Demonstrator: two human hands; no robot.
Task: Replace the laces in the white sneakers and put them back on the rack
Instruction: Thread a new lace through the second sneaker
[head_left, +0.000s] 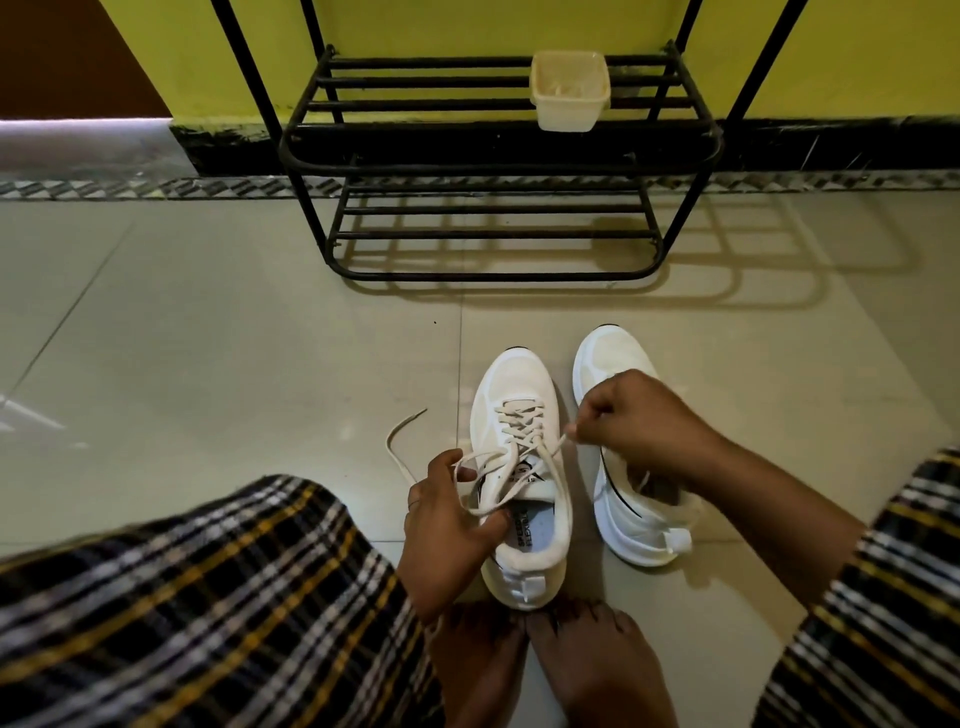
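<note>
Two white mesh sneakers stood side by side on the pale tiled floor (208, 338), toes pointing toward the black metal shoe rack (493, 156) against the yellow wall. The left-hand white sneaker (519, 395) carried a cream flat lace (521, 422) crossed through its eyelets, with the upper part loose. The right-hand white sneaker (613, 358) stood just beside it, apart from it, and its front showed no lacing.

The left hand (447, 519) sat at the left side of the laced sneaker's collar, fingers curled, with a loop of the lace pinched between thumb and fingers. One free end of the lace trailed out to the left across the floor tiles. The right hand (639, 415) hovered over the middle of the right-hand sneaker, fingers bunched together and pinching the other end of the lace, which ran taut from the laced sneaker up to the fingertips.

A cream square plastic tub (570, 91) rested on the rack's upper shelf, toward its right end. The lower shelf sat just above the floor. Two bare feet (545, 660) were planted at the near edge of the floor, touching the heel of the laced sneaker, and dark plaid cloth (208, 613) covered both knees.
</note>
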